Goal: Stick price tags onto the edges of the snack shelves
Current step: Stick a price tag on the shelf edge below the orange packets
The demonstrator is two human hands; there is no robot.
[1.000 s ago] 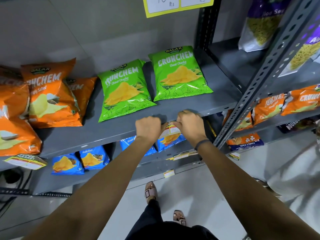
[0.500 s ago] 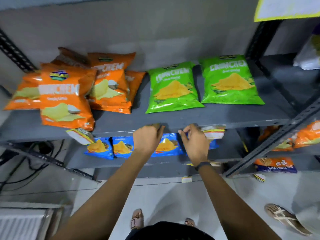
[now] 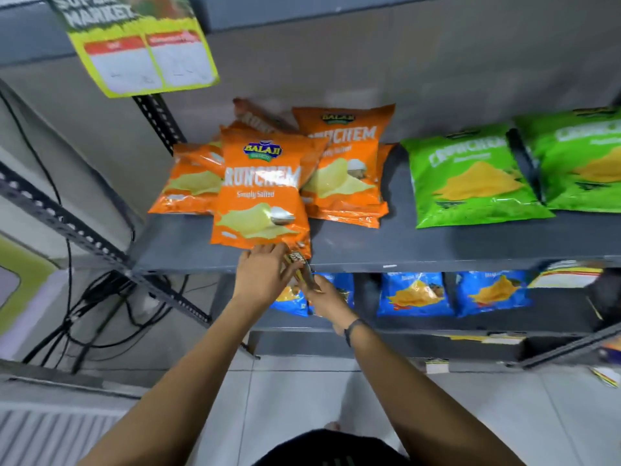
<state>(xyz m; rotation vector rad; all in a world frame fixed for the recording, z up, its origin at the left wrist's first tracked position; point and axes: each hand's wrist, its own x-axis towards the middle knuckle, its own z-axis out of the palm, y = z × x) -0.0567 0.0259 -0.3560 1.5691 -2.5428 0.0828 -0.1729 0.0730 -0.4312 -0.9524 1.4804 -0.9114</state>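
Price tag [image 3: 297,260]: I see it pinched between my left hand [image 3: 260,275] and right hand [image 3: 324,299], both closed on it at the shelf edge [image 3: 437,264] below the orange chip bags [image 3: 260,196]; not yet stuck, others already hang rightward.

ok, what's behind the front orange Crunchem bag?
Behind the front orange bag more orange bags lie overlapped against the back wall, with one at its left. How many lie in the stack, and the shelf beneath them, is covered.
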